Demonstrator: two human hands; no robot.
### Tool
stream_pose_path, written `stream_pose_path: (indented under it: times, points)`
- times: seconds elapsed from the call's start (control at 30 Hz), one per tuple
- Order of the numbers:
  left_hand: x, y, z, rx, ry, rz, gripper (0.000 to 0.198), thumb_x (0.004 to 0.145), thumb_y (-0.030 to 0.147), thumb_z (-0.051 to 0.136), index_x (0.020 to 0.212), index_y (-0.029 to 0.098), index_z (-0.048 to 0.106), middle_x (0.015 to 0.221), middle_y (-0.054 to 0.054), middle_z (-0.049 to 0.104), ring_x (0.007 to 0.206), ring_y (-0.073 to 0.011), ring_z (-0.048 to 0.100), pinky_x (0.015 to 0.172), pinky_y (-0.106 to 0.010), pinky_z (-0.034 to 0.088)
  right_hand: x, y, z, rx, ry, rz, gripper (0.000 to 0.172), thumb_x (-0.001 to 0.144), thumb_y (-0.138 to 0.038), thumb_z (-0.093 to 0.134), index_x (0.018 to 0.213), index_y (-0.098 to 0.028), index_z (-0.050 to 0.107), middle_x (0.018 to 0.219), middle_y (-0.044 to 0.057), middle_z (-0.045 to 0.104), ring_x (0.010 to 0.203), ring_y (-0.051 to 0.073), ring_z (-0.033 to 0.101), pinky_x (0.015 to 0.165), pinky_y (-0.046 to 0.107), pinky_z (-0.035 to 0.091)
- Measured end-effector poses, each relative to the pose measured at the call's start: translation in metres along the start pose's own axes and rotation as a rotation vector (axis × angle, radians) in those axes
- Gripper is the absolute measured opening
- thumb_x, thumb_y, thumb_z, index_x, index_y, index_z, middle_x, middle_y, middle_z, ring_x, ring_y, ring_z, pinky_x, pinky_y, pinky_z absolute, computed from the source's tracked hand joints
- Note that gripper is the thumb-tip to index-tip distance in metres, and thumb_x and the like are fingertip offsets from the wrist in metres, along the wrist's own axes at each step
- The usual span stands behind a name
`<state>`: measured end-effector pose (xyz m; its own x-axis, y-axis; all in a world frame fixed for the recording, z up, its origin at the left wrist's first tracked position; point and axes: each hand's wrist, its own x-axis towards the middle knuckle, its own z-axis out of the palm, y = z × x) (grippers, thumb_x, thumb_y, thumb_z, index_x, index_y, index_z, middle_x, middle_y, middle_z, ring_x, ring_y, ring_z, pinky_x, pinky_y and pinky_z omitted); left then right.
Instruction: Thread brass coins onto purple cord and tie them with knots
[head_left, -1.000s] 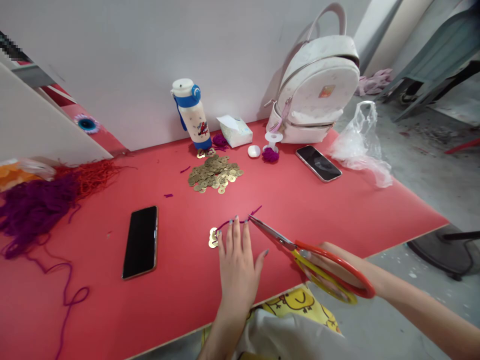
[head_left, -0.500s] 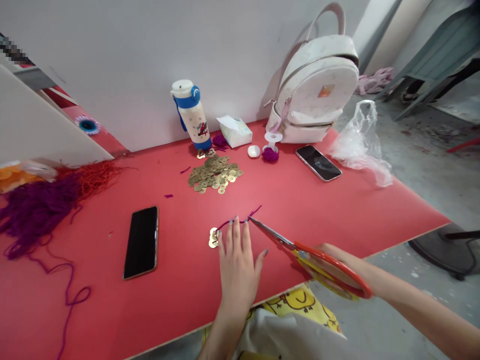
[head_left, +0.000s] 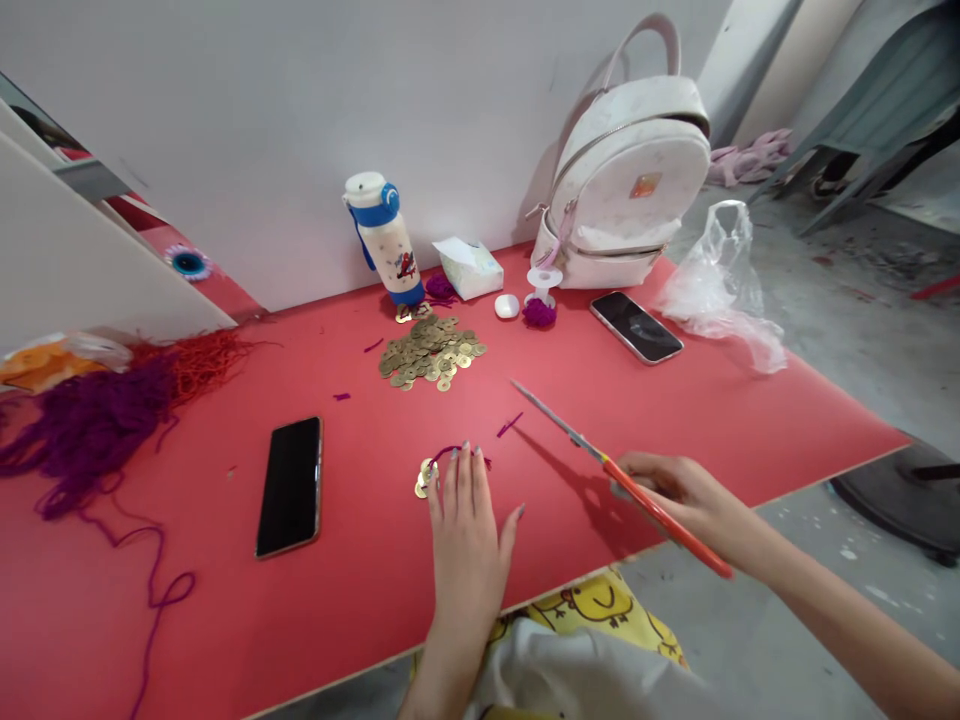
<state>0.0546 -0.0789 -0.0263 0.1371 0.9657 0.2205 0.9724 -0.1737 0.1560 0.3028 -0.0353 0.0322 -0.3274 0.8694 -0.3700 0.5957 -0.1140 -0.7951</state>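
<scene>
My left hand (head_left: 466, 540) lies flat on the red tabletop, fingers stretched out over a purple cord (head_left: 448, 449). The cord runs from a small cluster of brass coins (head_left: 424, 478) beside my index-finger side, and its other end shows just right of my fingertips. My right hand (head_left: 686, 495) grips orange-handled scissors (head_left: 574, 437), held above the table with the blades together and pointing up-left. A short snipped piece of purple cord (head_left: 510, 425) lies by itself between my left fingertips and the blades. Beyond it is a pile of brass coins (head_left: 427, 352).
A black phone (head_left: 290, 487) lies left of my left hand, with purple yarn (head_left: 112, 410) farther left. Along the back stand a water bottle (head_left: 386, 240), a tissue pack (head_left: 471, 270), a spool (head_left: 543, 285) and a white backpack (head_left: 626, 190). Another phone (head_left: 636, 327) and a plastic bag (head_left: 716, 275) lie at right.
The cord's end has been cut off and now lies apart as a short piece. My right hand has lifted the scissors away, turned them and closed the blades. My left hand stays nearly in place.
</scene>
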Motion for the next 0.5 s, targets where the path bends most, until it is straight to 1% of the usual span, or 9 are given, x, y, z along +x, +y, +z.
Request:
stream_pose_path:
  times: [0.07, 0.1, 0.13, 0.2, 0.27, 0.33, 0.4, 0.5]
  points:
    - [-0.002, -0.008, -0.004, 0.008, 0.028, 0.021, 0.059, 0.095, 0.033, 0.048, 0.148, 0.01, 0.034, 0.149, -0.018, 0.047, 0.139, -0.0327, 0.041, 0.114, -0.057, 0.032, 0.008, 0.007, -0.003, -0.26, 0.179, -0.027, 0.041, 0.087, -0.059, 0.049, 0.086, -0.02, 0.062, 0.061, 0.001, 0.057, 0.053, 0.016, 0.048, 0.052, 0.027, 0.033]
    - [-0.002, -0.013, -0.007, 0.014, 0.043, 0.028, 0.057, 0.096, 0.03, 0.048, 0.148, 0.01, 0.035, 0.148, -0.018, 0.048, 0.138, -0.0323, 0.042, 0.113, -0.056, 0.033, 0.012, 0.011, -0.005, -0.394, 0.274, -0.043, 0.042, 0.087, -0.059, 0.05, 0.093, -0.02, 0.064, 0.067, 0.004, 0.063, 0.057, 0.019, 0.054, 0.054, 0.028, 0.035]
    - [-0.002, -0.019, -0.01, 0.018, 0.057, 0.035, 0.055, 0.096, 0.028, 0.048, 0.147, 0.011, 0.036, 0.147, -0.017, 0.049, 0.136, -0.0317, 0.044, 0.113, -0.055, 0.034, 0.016, 0.016, -0.007, -0.506, 0.358, -0.067, 0.043, 0.086, -0.058, 0.05, 0.1, -0.021, 0.065, 0.075, 0.007, 0.068, 0.064, 0.023, 0.06, 0.056, 0.03, 0.039]
    - [0.0, -0.032, -0.017, 0.03, 0.083, 0.037, 0.05, 0.096, 0.026, 0.047, 0.145, 0.014, 0.041, 0.144, -0.016, 0.053, 0.131, -0.0306, 0.05, 0.111, -0.053, 0.036, 0.025, 0.026, -0.011, -0.629, 0.462, -0.156, 0.043, 0.088, -0.056, 0.048, 0.109, -0.022, 0.064, 0.097, 0.011, 0.073, 0.084, 0.028, 0.066, 0.065, 0.034, 0.046]
    - [0.005, -0.045, -0.024, 0.042, 0.101, 0.04, 0.045, 0.096, 0.026, 0.047, 0.14, 0.017, 0.048, 0.139, -0.015, 0.057, 0.125, -0.0304, 0.054, 0.109, -0.051, 0.04, 0.032, 0.035, -0.014, -0.658, 0.498, -0.251, 0.04, 0.092, -0.052, 0.044, 0.111, -0.022, 0.063, 0.111, 0.011, 0.071, 0.102, 0.03, 0.065, 0.078, 0.038, 0.049]
    - [0.013, -0.055, -0.029, 0.039, 0.09, 0.043, 0.039, 0.096, 0.025, 0.048, 0.134, 0.018, 0.054, 0.131, -0.014, 0.062, 0.116, -0.0297, 0.059, 0.104, -0.049, 0.044, 0.036, 0.043, -0.015, -0.653, 0.535, -0.294, 0.038, 0.094, -0.049, 0.042, 0.112, -0.022, 0.061, 0.116, 0.011, 0.068, 0.109, 0.03, 0.061, 0.087, 0.041, 0.049]
    - [0.023, -0.061, -0.033, 0.032, 0.054, 0.069, 0.036, 0.095, 0.024, 0.048, 0.129, 0.018, 0.057, 0.123, -0.014, 0.066, 0.11, -0.0288, 0.061, 0.1, -0.048, 0.046, 0.04, 0.051, -0.013, -0.622, 0.577, -0.291, 0.037, 0.095, -0.047, 0.042, 0.113, -0.021, 0.059, 0.117, 0.012, 0.065, 0.109, 0.031, 0.059, 0.091, 0.044, 0.048]
    - [0.041, -0.063, -0.035, 0.021, -0.046, 0.118, 0.029, 0.094, 0.02, 0.048, 0.121, 0.019, 0.06, 0.116, -0.012, 0.066, 0.105, -0.0274, 0.061, 0.093, -0.044, 0.049, 0.043, 0.06, -0.01, -0.534, 0.61, -0.269, 0.036, 0.095, -0.046, 0.044, 0.115, -0.02, 0.058, 0.115, 0.014, 0.062, 0.105, 0.031, 0.058, 0.089, 0.045, 0.048]
